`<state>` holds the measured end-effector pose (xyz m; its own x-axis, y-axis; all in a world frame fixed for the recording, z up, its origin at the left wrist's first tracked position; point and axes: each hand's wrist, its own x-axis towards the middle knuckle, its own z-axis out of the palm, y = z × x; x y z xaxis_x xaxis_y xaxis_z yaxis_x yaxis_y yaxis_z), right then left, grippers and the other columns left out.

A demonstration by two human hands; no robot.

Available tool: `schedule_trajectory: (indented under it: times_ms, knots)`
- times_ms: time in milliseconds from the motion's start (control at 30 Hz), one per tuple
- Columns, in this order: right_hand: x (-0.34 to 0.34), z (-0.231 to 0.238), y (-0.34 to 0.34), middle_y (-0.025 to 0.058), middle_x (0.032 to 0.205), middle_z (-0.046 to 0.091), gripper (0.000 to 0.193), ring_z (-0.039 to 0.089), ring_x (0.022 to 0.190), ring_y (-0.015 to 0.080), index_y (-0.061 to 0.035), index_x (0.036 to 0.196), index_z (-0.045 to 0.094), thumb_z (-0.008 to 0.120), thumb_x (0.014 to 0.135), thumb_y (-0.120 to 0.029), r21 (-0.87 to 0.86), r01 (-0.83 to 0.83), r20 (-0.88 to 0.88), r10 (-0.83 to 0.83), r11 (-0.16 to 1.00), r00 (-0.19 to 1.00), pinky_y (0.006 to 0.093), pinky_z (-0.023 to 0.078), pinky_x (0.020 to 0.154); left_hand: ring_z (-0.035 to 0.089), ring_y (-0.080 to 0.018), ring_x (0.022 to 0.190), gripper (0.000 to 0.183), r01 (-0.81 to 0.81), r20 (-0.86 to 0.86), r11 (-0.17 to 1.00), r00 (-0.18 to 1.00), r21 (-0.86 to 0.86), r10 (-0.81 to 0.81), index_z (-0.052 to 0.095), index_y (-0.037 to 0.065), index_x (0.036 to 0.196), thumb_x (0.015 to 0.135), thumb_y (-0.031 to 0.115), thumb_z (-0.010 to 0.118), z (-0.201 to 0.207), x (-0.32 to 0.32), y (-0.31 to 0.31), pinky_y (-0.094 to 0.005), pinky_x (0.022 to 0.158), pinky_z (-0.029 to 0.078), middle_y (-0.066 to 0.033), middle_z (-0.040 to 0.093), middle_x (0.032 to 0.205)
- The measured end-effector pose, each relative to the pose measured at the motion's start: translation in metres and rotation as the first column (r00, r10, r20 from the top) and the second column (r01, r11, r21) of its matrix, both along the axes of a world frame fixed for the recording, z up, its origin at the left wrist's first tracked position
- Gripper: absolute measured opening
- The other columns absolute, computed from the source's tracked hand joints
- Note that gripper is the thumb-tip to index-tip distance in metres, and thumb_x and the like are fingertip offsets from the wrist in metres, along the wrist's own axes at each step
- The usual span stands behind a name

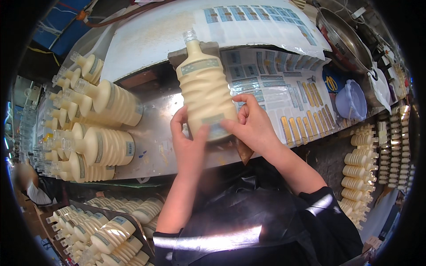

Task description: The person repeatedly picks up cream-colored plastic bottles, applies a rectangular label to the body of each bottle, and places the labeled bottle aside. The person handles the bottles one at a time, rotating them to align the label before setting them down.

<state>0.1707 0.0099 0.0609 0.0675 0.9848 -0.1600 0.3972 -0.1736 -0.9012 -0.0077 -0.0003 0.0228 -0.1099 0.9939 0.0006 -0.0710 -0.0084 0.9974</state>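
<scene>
A cream-coloured bottle (206, 91) with a wavy body and a clear neck lies in front of me, its neck end on a grey block (175, 56) and pointing away. One patterned label band crosses its shoulder; a smaller bluish label (214, 126) sits near its base. My left hand (188, 131) grips the lower left side, thumb by the small label. On the lower right side, my right hand (250, 122) holds the bottle, its thumb touching the label's right edge. Fingers behind the bottle are partly hidden.
Sheets of blue and gold labels (306, 106) spread to the right, with another label sheet (257, 20) farther back. Similar bottles (100, 142) are stacked at left, in a lower-left container (111, 235) and at right (357, 173). A lavender bucket (350, 99) and a pan (346, 37) stand far right.
</scene>
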Motion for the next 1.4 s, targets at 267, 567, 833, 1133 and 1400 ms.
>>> schedule_trajectory:
  times_ms: [267,567,833,1133,1400]
  knots:
    - [0.002,-0.006,0.000,-0.0039,0.074,0.049,0.061,0.048,0.067,0.0060,0.0011,0.129,0.052,0.083,0.081,-0.019,0.013,-0.001,-0.026,0.001,1.000,1.000,0.0240,0.045,0.062,0.049,-0.0222,0.127,0.066,0.009,0.014,1.000,1.000,-0.018,-0.009,0.040,0.002,0.146,0.090,0.011,0.072,0.002,0.001,0.000,-0.0372,0.107,0.045,-0.0131,0.048,0.134]
    - [0.002,-0.008,0.000,-0.0045,0.075,0.048,0.061,0.047,0.068,0.0052,0.0008,0.130,0.052,0.083,0.081,-0.018,0.006,-0.002,-0.067,0.002,1.000,0.998,0.0230,0.043,0.062,0.049,-0.0230,0.128,0.066,0.001,0.008,1.000,1.000,-0.014,-0.001,0.040,0.002,0.146,0.089,0.011,0.072,0.000,0.001,0.000,-0.0377,0.108,0.045,-0.0139,0.047,0.135]
    - [0.002,-0.009,0.000,-0.0042,0.076,0.048,0.060,0.046,0.070,0.0053,0.0010,0.130,0.051,0.082,0.082,-0.018,0.015,-0.006,-0.053,0.006,1.000,0.999,0.0227,0.043,0.065,0.049,-0.0237,0.129,0.067,-0.007,0.021,1.000,1.000,-0.027,0.007,0.041,0.002,0.146,0.089,0.011,0.073,0.002,0.003,0.000,-0.0380,0.109,0.044,-0.0144,0.048,0.135]
    - [0.003,-0.009,-0.001,-0.0046,0.075,0.048,0.060,0.047,0.069,0.0044,0.0006,0.131,0.051,0.082,0.083,-0.017,0.012,-0.008,-0.063,0.009,1.000,0.998,0.0220,0.043,0.064,0.048,-0.0241,0.130,0.067,-0.009,-0.011,1.000,1.000,-0.018,0.009,0.041,0.001,0.146,0.089,0.011,0.073,0.000,0.002,0.000,-0.0386,0.111,0.042,-0.0149,0.048,0.137]
    - [0.006,-0.012,-0.001,-0.0039,0.076,0.049,0.060,0.048,0.070,0.0054,0.0005,0.132,0.051,0.081,0.082,-0.016,-0.049,-0.002,-0.261,-0.011,0.999,0.965,0.0223,0.044,0.066,0.047,-0.0231,0.130,0.065,-0.015,0.030,1.000,0.999,0.003,0.014,0.043,0.000,0.146,0.089,0.013,0.072,-0.006,-0.002,0.000,-0.0383,0.112,0.040,-0.0142,0.050,0.136]
